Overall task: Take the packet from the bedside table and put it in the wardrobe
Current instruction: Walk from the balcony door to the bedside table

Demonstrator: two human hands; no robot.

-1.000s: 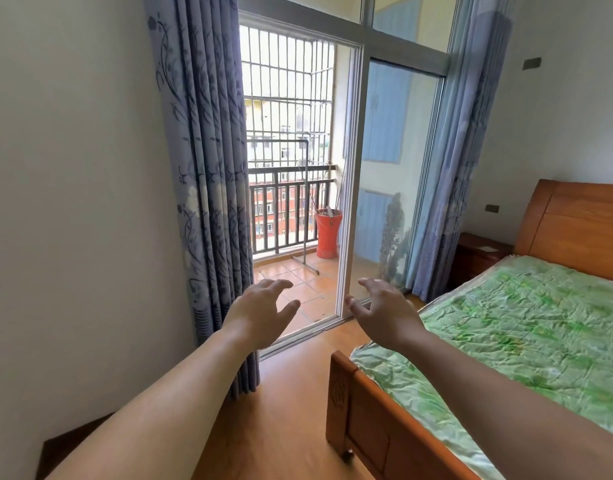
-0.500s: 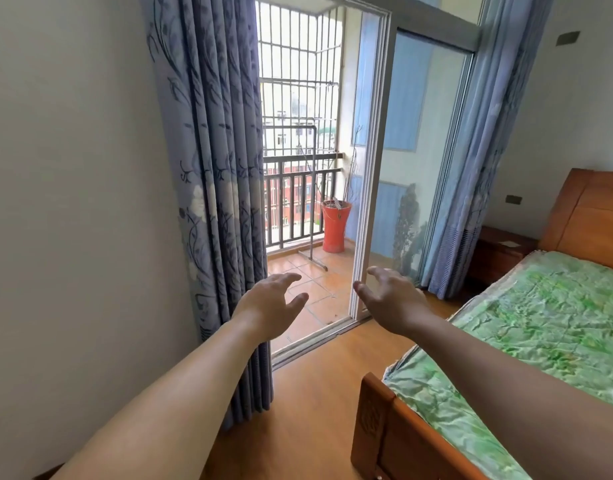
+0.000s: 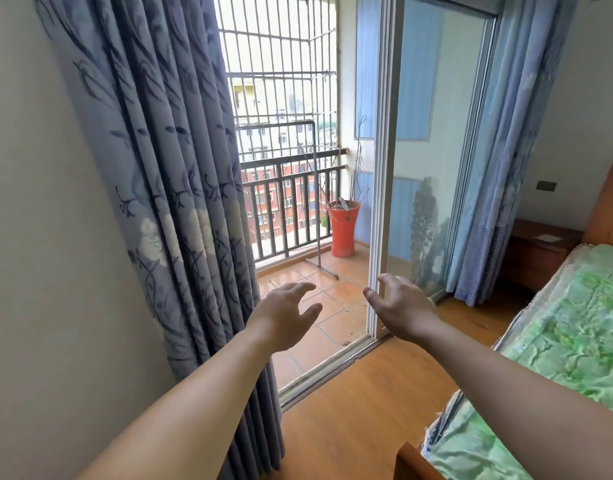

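Note:
A dark wooden bedside table (image 3: 537, 252) stands at the far right, between the blue curtain and the bed's headboard. A small flat white packet (image 3: 546, 238) lies on its top. My left hand (image 3: 283, 315) and my right hand (image 3: 400, 308) are stretched out in front of me, both empty with fingers spread, well short of the table. No wardrobe is in view.
A bed with a green crumpled cover (image 3: 554, 344) and wooden footboard (image 3: 414, 462) fills the right. An open sliding glass door (image 3: 381, 168) leads to a balcony with a red pot (image 3: 344, 227). A floral curtain (image 3: 166, 188) hangs at left along the wall. Wooden floor (image 3: 360, 407) runs between curtain and bed.
The view has advanced along the floor toward the balcony door and bedside table; the footboard has dropped to the lower edge. Both hands stay out in front, open.

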